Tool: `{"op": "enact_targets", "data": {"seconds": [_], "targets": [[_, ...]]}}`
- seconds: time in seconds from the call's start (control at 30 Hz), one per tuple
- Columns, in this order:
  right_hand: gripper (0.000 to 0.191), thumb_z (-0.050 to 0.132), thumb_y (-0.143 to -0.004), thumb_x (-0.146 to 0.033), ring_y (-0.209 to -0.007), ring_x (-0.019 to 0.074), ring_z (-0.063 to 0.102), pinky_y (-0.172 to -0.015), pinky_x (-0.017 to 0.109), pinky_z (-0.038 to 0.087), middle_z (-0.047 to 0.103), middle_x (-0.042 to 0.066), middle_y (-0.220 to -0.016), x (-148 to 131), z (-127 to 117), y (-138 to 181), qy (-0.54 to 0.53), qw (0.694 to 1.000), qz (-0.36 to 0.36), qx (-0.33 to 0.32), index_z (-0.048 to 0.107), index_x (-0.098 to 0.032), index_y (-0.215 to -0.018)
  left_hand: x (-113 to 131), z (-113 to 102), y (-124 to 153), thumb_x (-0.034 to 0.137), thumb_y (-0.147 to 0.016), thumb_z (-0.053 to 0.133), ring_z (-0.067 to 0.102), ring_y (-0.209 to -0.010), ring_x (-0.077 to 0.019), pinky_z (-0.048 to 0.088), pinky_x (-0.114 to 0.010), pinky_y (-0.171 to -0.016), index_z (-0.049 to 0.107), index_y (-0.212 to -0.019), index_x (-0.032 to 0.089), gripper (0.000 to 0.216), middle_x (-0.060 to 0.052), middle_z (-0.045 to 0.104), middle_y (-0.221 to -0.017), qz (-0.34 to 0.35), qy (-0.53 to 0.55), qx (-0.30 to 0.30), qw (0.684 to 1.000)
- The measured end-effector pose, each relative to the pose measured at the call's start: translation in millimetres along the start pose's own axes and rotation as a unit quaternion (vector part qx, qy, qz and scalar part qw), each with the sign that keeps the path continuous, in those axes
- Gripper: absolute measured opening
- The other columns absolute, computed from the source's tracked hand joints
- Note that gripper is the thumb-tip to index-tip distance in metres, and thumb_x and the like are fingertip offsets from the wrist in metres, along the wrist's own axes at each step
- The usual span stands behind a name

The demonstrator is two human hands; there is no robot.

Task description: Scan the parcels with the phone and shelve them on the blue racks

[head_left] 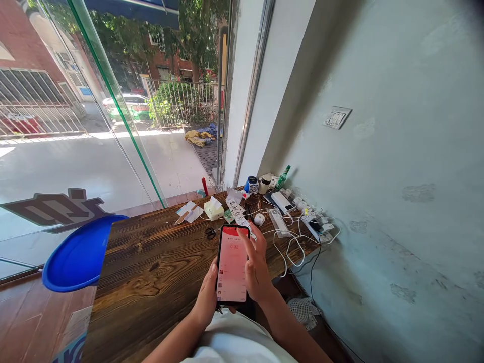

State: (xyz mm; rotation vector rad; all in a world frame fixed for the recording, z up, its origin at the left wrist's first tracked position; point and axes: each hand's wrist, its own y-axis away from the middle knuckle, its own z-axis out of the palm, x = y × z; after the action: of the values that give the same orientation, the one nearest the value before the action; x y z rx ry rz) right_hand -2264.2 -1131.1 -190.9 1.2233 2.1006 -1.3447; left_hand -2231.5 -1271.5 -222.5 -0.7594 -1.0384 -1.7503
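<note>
Your left hand [206,292] grips the phone [232,267], seemingly to steady it; your right hand [259,272] has loosely open fingers, index over the screen [233,275].

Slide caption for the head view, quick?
Held in the left hand, a black-edged rectangular smartphone shows a pink screen, right hand near its upper edge, before a brown wooden table.
</note>
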Motion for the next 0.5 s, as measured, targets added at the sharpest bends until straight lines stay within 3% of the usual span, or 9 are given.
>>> {"op": "enact_targets", "data": {"seconds": [0.2,0.4,0.5], "targets": [[0.066,0.006,-0.095,-0.061,-0.14,0.0382,0.013,-0.11,0.062,0.017,0.014,0.007,-0.154,-6,-3,-15,0.071,0.995,-0.046,-0.046,0.039,-0.03,-0.143,-2,-1,-1,0.073,-0.075,0.052,0.066,-0.068,-0.0219,0.049,-0.024,-0.042,0.034,-0.143,0.019,0.089,-0.008,0.068,-0.087,-0.001,-0.002,-0.031,1.0],[0.067,0.006,-0.094,-0.062,-0.139,0.0394,0.015,-0.108,0.065,0.02,0.017,0.009,-0.152,-6,-1,-16,0.066,0.997,-0.042,-0.023,0.034,-0.029,-0.146,-3,-4,-2,0.072,-0.076,0.052,0.066,-0.066,-0.021,0.047,-0.023,-0.041,0.032,-0.144,0.021,0.087,-0.007,0.068,-0.089,-0.005,0.004,-0.046,0.999],[0.066,0.006,-0.095,-0.061,-0.138,0.0383,0.015,-0.109,0.063,0.018,0.017,0.008,-0.152,-6,-2,-17,0.071,0.996,-0.047,-0.034,0.039,-0.03,-0.143,-3,-5,-3,0.072,-0.076,0.053,0.066,-0.066,-0.0219,0.044,-0.022,-0.038,0.031,-0.143,0.02,0.088,-0.008,0.069,-0.087,-0.013,0.009,-0.045,0.999]]}}
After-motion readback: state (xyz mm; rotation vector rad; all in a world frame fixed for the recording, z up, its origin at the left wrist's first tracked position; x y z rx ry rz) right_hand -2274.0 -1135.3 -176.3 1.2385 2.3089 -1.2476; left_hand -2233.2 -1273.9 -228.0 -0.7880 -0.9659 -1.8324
